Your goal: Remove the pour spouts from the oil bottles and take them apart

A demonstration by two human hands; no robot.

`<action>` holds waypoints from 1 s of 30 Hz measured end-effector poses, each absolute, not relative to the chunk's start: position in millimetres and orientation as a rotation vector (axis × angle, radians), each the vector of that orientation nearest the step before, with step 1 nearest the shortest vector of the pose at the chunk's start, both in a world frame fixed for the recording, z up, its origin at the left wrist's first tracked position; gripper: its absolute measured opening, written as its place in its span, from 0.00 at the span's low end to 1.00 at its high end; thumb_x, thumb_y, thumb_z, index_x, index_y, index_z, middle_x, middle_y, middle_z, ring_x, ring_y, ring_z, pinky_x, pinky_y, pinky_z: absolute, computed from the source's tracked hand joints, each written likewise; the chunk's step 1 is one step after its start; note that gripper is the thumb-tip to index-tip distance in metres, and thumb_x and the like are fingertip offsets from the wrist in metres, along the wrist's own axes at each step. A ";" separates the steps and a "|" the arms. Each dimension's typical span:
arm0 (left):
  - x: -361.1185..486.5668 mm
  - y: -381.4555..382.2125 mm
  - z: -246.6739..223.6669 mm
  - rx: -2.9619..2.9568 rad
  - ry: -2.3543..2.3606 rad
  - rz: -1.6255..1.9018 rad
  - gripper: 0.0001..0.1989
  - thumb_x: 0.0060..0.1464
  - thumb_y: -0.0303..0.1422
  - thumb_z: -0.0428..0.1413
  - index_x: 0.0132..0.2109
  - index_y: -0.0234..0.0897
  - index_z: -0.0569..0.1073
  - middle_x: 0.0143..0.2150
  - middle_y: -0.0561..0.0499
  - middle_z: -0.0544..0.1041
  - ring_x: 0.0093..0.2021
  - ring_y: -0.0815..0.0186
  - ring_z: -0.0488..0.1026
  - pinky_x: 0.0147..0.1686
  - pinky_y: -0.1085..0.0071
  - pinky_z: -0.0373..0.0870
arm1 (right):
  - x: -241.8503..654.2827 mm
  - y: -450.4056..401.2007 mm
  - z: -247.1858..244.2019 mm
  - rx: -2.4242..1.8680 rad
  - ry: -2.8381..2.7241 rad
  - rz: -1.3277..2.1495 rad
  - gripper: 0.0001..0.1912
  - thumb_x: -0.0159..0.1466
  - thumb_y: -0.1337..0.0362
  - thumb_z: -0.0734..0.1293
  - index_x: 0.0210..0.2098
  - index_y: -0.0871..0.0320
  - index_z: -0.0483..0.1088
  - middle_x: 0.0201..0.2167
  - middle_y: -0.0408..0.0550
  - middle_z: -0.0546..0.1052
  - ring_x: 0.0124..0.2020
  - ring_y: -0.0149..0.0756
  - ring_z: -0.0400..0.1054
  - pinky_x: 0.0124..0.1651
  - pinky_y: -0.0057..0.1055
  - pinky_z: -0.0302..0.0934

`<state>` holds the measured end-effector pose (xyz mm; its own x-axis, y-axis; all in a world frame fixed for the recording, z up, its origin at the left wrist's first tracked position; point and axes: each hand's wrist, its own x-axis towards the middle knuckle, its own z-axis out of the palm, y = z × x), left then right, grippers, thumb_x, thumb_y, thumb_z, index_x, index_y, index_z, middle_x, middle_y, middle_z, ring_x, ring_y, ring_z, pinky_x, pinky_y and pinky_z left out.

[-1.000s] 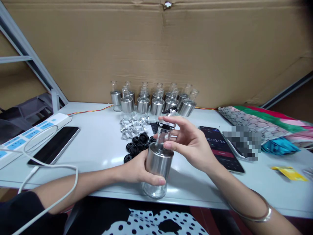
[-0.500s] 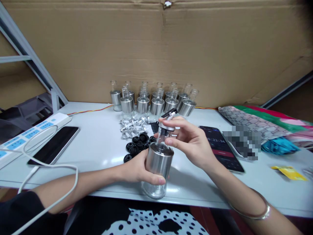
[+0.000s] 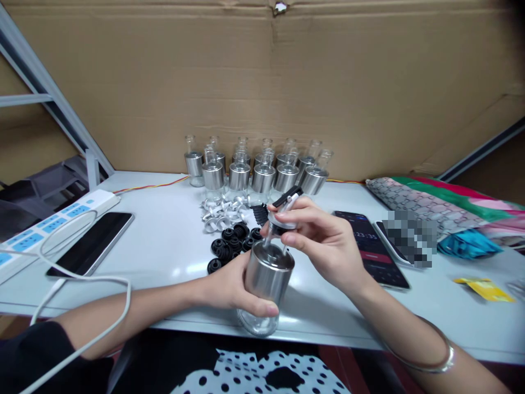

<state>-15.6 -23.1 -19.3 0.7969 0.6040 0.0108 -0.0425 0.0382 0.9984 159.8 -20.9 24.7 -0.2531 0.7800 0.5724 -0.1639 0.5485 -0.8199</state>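
A glass bottle (image 3: 269, 276) with a brushed-metal sleeve stands slightly tilted near the table's front edge. My left hand (image 3: 233, 287) is wrapped around its sleeve, thumb across the front. Over the bottle's neck, my right hand (image 3: 328, 241) pinches a pourer stopper (image 3: 284, 219) with a silvery collar and a black flap on top. How deep the stopper sits in the neck cannot be made out. Just behind the bottle lie black ribbed rubber stoppers (image 3: 223, 250) and, farther back, a pile of silvery metal pourer parts (image 3: 221, 213).
Several similar bottles (image 3: 262, 178) stand in rows before the cardboard wall (image 3: 164, 82). On the left are a power strip (image 3: 53, 224), a dark phone (image 3: 92, 243) and a loose white cable (image 3: 129, 295). To the right lie a phone showing a timer (image 3: 371, 246) and a yellow packet (image 3: 486, 289).
The bottle's top has shifted slightly right. My right hand and the pourer stopper have tipped and moved a little lower. My left hand keeps its hold.
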 end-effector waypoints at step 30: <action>-69.1 52.1 12.0 1.366 1.014 1.566 0.14 0.34 0.30 0.63 0.33 0.33 0.72 0.31 0.52 0.75 0.31 0.65 0.74 0.37 0.67 0.71 | 162.9 -9.5 22.8 -0.770 -1.221 1.169 0.13 0.63 0.53 0.62 0.41 0.53 0.72 0.45 0.48 0.74 0.36 0.34 0.73 0.33 0.30 0.70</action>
<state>-69.1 52.1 12.0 -0.0907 0.9336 0.3466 -0.0657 -0.3529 0.9333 162.9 -9.5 22.8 -0.0622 0.9532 0.2959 -0.2540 0.2716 -0.9283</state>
